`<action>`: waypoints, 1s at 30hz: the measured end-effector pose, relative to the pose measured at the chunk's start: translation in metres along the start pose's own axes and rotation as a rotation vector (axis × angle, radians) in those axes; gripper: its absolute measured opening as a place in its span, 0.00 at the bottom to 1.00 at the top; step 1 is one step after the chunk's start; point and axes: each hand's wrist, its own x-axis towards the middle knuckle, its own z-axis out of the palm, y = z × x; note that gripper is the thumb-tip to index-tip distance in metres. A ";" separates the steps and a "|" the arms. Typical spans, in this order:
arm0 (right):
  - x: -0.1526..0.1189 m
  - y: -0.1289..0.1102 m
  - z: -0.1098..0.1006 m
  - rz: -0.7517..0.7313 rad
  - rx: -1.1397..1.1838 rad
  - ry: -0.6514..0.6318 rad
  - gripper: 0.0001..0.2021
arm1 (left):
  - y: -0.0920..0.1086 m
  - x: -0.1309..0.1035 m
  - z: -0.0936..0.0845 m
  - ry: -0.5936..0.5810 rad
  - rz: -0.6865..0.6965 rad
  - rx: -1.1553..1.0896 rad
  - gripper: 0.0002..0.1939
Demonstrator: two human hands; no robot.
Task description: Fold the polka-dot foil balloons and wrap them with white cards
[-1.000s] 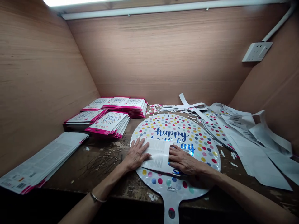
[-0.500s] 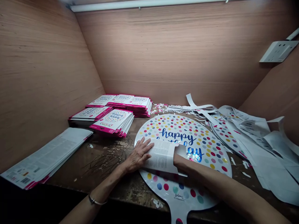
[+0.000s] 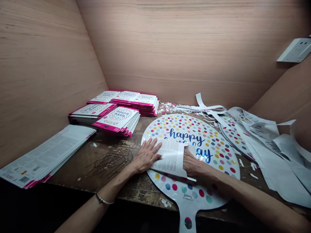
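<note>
A flat foil balloon (image 3: 218, 142) with coloured dots and blue "happy birthday" lettering lies on the table, its tail over the front edge. On top of it rests a white printed paper sleeve (image 3: 170, 158). My left hand (image 3: 147, 156) lies flat on the sleeve's left end, fingers spread. My right hand (image 3: 191, 162) reaches into the sleeve's open right end. Its fingers are hidden inside, so whether they hold anything does not show.
Packed pink-and-white packets (image 3: 119, 118) stand in stacks at the back left. Flat printed sleeves (image 3: 48, 152) lie in a pile at the left. More dotted balloons (image 3: 234, 132), white paper strips (image 3: 272, 155) and scraps lie at the right. Wooden panels (image 3: 170, 48) enclose the table (image 3: 102, 174).
My right hand has drawn back a little out of the sleeve, so more of its back shows. My left hand stays on the sleeve. The view has tilted slightly down.
</note>
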 end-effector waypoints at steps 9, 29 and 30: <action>-0.057 -0.013 -0.042 0.202 -0.040 0.351 0.12 | 0.027 0.002 -0.005 0.115 0.073 0.178 0.21; -0.034 -0.015 -0.036 0.118 -0.082 -0.162 0.08 | 0.089 -0.016 0.018 0.156 0.251 0.022 0.29; -0.033 -0.015 -0.036 0.121 -0.116 -0.179 0.08 | 0.089 -0.016 0.018 0.157 0.250 0.019 0.29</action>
